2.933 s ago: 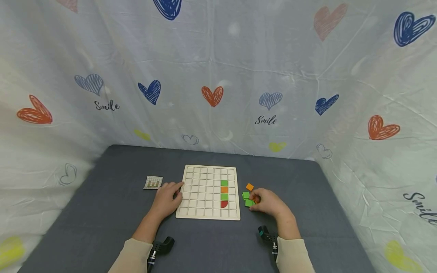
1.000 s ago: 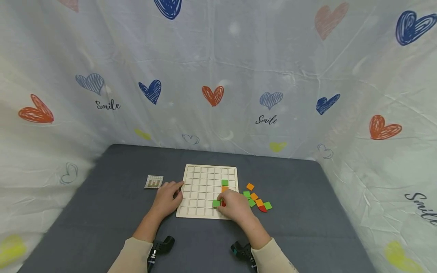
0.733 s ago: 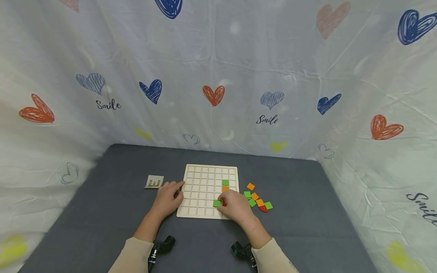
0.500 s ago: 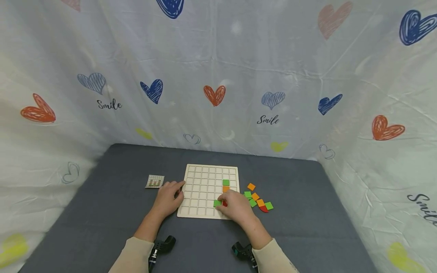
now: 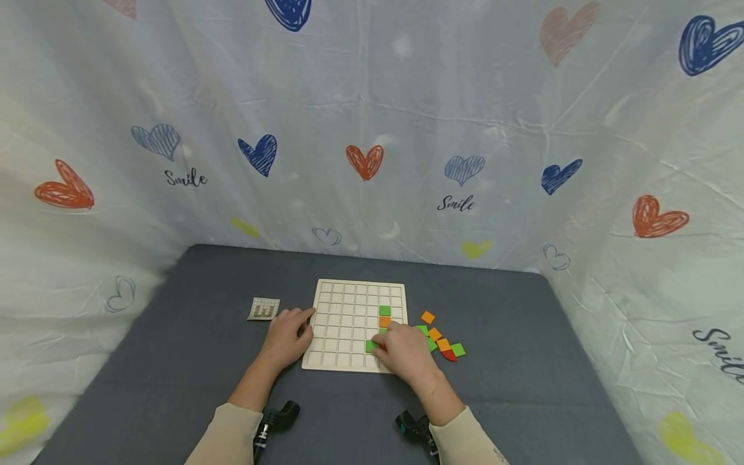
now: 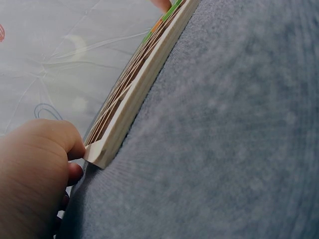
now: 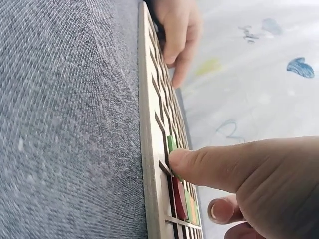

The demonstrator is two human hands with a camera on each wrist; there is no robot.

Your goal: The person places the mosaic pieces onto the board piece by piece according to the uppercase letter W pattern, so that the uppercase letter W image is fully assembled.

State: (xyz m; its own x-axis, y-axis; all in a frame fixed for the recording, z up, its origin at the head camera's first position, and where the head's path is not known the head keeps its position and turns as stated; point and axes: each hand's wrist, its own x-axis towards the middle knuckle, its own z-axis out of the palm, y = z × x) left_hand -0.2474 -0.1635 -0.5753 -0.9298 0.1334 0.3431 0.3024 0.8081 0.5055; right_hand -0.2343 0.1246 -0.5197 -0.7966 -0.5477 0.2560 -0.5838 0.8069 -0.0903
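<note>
A wooden grid board (image 5: 343, 323) lies on the table. My left hand (image 5: 286, 342) rests beside its left edge, the index fingertip touching the rim. Over the lower right cells, my right hand (image 5: 407, 350) holds a green square tile (image 5: 370, 347) between thumb and index finger; the index contact is hidden in the right wrist view, where the thumb covers part of the tile. Next to it sits a red rounded tile (image 7: 180, 198), partly covered in the head view. Farther up that column are an orange tile (image 5: 385, 321) and a green tile (image 5: 385, 310).
Loose green and orange squares and a red rounded piece (image 5: 449, 355) lie right of the board. A small printed card (image 5: 264, 309) is at the upper left, near my left hand. A patterned white curtain (image 5: 366, 97) hangs behind the grey table (image 5: 349, 413).
My right hand has come from the loose tiles to the board with a green tile. In the last half second, hand and tile have shifted slightly right. My left hand has stayed put.
</note>
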